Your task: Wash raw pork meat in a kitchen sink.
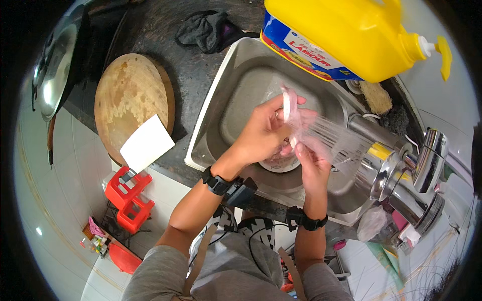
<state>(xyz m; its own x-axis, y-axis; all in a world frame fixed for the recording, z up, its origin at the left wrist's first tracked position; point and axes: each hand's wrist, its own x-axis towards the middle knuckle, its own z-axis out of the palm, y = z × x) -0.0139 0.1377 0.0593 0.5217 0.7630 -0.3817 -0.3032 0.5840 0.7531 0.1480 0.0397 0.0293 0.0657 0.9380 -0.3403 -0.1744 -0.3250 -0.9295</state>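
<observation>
A limp, pale pink strip of what looks like raw meat (pixel 290 103) hangs between my hands over the steel sink (pixel 241 98). My left hand (pixel 263 129) holds it from the left, its upper end standing above the fingers. At the lower end, the thumb and fingers of my right hand (pixel 315 161) pinch it. Water (pixel 331 139) sprays across the strip and the right fingers from a chrome faucet (pixel 380 173). Below my hands, partly hidden, a patterned dish (pixel 280 164) rests in the sink with more pinkish pieces in it.
A round wooden chopping board (pixel 131 90) bears a cleaver (pixel 147 145), its handle past the counter edge. A large yellow pump jug (pixel 339 34) overhangs the sink's far side. Nearby are a loofah scrubber (pixel 376 98), a dark cloth (pixel 205 32), a wok (pixel 58 71) and red plastic stools (pixel 128 188).
</observation>
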